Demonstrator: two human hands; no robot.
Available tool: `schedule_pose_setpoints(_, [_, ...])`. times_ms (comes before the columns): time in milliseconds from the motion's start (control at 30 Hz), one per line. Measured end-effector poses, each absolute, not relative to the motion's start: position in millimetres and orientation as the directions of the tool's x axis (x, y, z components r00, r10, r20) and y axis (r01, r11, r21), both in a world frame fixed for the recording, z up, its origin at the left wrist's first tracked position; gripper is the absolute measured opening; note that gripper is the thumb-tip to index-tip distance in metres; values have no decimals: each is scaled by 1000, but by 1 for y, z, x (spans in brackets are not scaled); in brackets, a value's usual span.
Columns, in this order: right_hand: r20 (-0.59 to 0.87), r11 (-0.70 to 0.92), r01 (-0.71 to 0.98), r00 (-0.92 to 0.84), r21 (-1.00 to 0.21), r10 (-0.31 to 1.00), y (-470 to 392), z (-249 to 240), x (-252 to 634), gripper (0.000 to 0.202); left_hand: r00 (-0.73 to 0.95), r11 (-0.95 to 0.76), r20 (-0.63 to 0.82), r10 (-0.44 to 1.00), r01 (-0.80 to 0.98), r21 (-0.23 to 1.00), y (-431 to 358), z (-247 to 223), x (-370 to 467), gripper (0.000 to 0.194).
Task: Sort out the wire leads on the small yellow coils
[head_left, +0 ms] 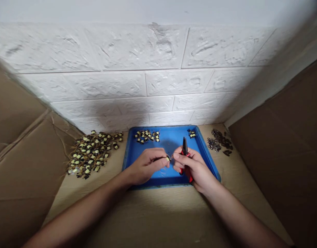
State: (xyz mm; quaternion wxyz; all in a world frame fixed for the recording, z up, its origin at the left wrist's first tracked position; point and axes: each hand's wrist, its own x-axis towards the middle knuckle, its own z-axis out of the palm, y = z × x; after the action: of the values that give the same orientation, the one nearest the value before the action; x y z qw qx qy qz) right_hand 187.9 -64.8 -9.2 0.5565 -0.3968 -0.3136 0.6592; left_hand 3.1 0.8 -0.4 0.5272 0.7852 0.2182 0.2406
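Note:
Over a blue tray (155, 179), my left hand (145, 166) pinches a small wire-wound coil (168, 158) with yellow tape and a black body. Most of that part is hidden by the fingers. My right hand (196, 168) has red-handled pliers (184, 147) in its palm, jaws pointing up and away. The thumb and forefinger of the same hand close at the thin wire end of the coil, close beside my left fingertips. Inside the tray, a group of similar coils (147, 135) lies at the back left, and a few more coils (191, 133) at the back right.
A large heap of coils with loose copper-coloured wires (90, 153) lies left of the tray. To the right sits a pile of small dark, shiny parts (219, 140). Cardboard panels (21, 148) (282, 148) flank the table, and a white brick-patterned wall (158, 82) rises behind.

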Motion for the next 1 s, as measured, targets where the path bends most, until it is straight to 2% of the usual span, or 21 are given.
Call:
schedule_pose_setpoints(133, [-195, -175, -490, -10, -854, 981, -61, -12, 193, 24, 771, -281, 149, 620, 41, 959, 2, -1, 2, 36])
schedule_pose_setpoints(200, [-191, -157, -391, 48, -907, 980, -59, -14, 201, 23, 749, -250, 149, 646, 22, 968, 2, -2, 1, 36])
schedule_pose_setpoints(233, [-156, -124, -282, 95, -951, 983, -59, -15, 205, 21, 733, -241, 147, 664, 23, 970, 2, -3, 1, 37])
schedule_pose_setpoints(300, [-38, -45, 41, 151, -998, 988, -59, -16, 212, 20, 706, -239, 137, 695, 47, 970, 2, -5, 1, 38])
schedule_pose_setpoints(367, [52, 13, 276, 135, -961, 990, -59, -16, 215, 17, 687, -249, 136, 714, 67, 966, 2, -7, 1, 39])
schedule_pose_setpoints(400, [79, 38, 326, 113, -945, 990, -60, -15, 215, 13, 682, -255, 138, 718, 73, 964, 2, -7, 1, 39])
schedule_pose_setpoints(467, [96, 68, 300, 79, -952, 992, -61, -13, 214, 8, 680, -275, 146, 719, 85, 958, 2, -8, 1, 38])
schedule_pose_setpoints(600, [57, 53, 106, 29, -993, 998, -66, -3, 209, 14, 701, -333, 164, 694, 110, 936, 1, -7, 2, 38])
schedule_pose_setpoints(700, [33, 35, 50, -38, -998, 999, -69, 2, 206, 22, 736, -342, 152, 660, 115, 933, 0, -5, 2, 38])
schedule_pose_setpoints(800, [-8, -8, -1, -100, -1000, 995, -69, 2, 203, 20, 755, -350, 146, 639, 116, 930, 0, -4, 2, 37])
schedule_pose_setpoints(1000, [-31, -47, -150, -106, -987, 994, -66, -5, 195, 17, 764, -400, 162, 625, 135, 906, -2, 0, 4, 37])
